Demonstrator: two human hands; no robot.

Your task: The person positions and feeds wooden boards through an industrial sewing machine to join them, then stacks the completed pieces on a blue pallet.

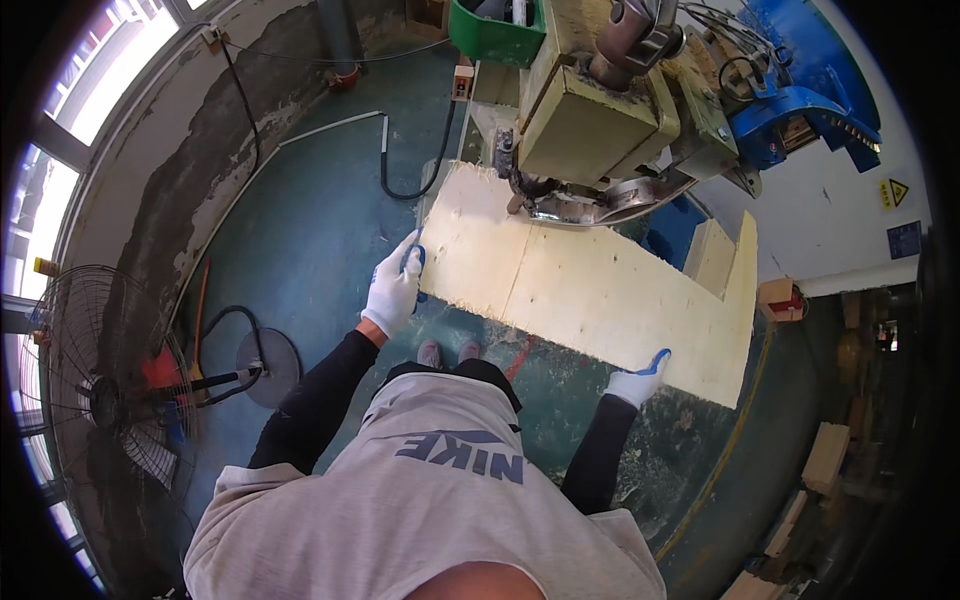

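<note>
A wide, pale plywood sheet (560, 275) with rough edges lies across in front of me, its far edge under the head of a large cream-coloured machine (590, 130). My left hand (394, 285), in a white glove with blue on the palm side, grips the sheet's left end. Along the near edge toward the right, my right hand (638, 382), gloved alike, is closed on the sheet with the thumb on top. The fingers under the sheet are hidden. At the machine's lower front, a curved metal guard (600, 208) sits just over the sheet.
A caged floor fan (105, 395) stands at the left by the wall. A green bin (497, 35) hangs at the machine's top left, and a blue machine housing (810, 90) is at the right. Wooden blocks (826, 458) lie at the lower right. Black hose (400, 190) runs over the floor.
</note>
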